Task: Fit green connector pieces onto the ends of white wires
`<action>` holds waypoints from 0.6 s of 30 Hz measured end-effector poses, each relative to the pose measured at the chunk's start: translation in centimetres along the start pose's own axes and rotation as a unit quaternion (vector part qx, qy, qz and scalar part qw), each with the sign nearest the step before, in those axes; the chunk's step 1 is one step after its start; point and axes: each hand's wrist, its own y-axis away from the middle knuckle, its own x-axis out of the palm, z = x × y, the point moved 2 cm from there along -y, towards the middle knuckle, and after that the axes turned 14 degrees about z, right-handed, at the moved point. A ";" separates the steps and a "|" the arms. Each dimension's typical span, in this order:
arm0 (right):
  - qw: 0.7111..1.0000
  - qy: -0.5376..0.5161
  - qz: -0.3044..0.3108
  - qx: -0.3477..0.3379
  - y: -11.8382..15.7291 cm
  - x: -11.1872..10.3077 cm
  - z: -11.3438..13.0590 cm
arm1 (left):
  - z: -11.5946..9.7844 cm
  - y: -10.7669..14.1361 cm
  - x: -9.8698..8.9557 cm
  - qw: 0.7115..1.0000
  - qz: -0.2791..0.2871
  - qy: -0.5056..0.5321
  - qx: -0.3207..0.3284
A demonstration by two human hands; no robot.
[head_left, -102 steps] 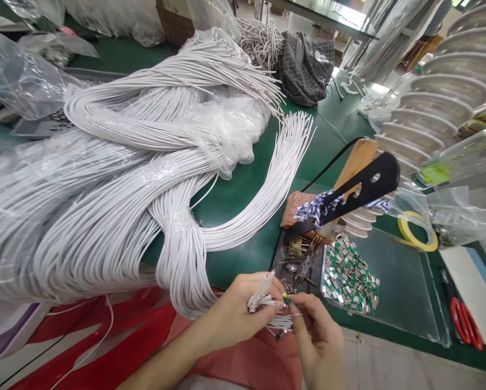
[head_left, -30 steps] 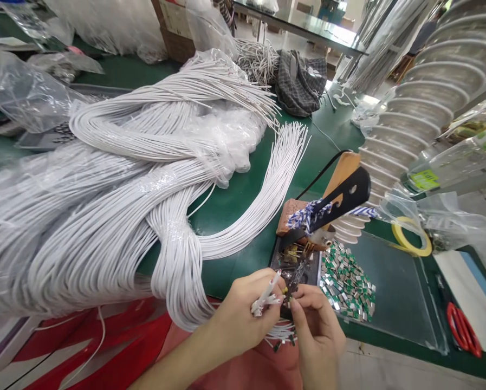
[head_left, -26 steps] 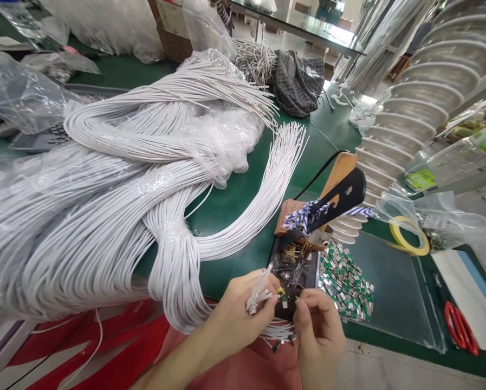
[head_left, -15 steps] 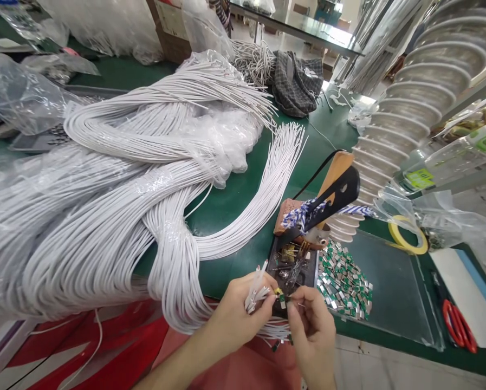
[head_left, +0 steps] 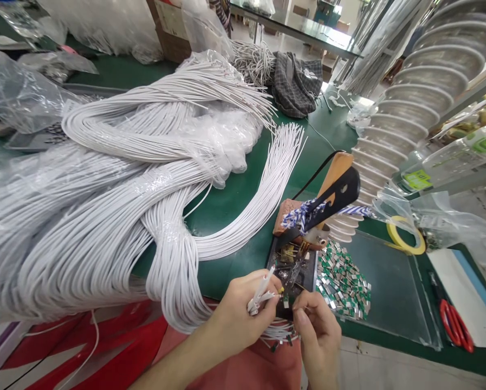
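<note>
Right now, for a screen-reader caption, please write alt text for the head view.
Two bare hands work over a dark tray of small metal parts, the left hand holding a few white wire ends, the right hand pinching something too small to tell. A huge bundle of white wires fills the green workbench beside them.

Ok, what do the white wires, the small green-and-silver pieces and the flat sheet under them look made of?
The white wires look like plastic-sheathed cable: smooth, satin, bending in soft curves. The green-and-silver pieces look like bright metal, from the shine, with a green coating or sleeve; too small to tell which. The sheet looks like clear acrylic or glass: glossy, green bench showing through.
</note>
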 end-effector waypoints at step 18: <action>1.000 0.014 -0.003 -0.006 0.2 0.0 -0.5 | 0.1 0.3 0.1 0.998 -0.025 -0.013 0.053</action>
